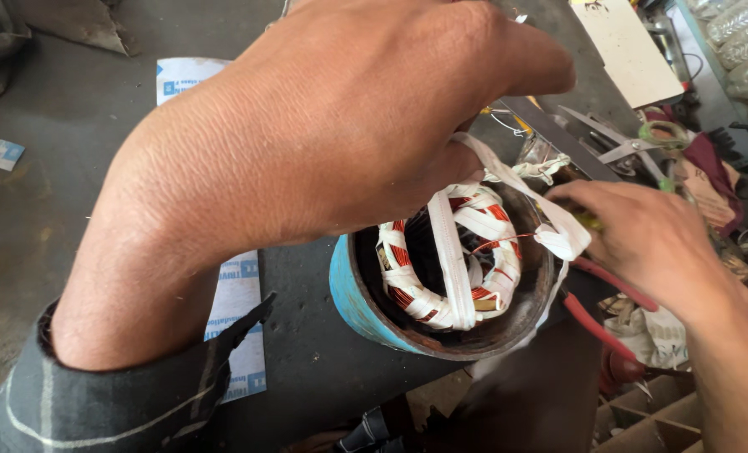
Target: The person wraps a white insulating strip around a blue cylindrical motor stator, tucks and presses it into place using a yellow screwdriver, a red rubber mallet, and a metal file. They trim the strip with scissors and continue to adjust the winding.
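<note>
Head view: blue motor stator (353, 294), copper windings (403, 289) white-taped.

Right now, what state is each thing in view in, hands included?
Left hand: closed on the white tape, pulling it taut.
Right hand: gripping red-handled pliers.
White tape: stretched across the winding.
Copper winding: partly wrapped in tape, copper showing between wraps.
Blue motor housing: open-ended, lying tilted on the table.
Scissors: lying unused, blades slightly apart.
</note>
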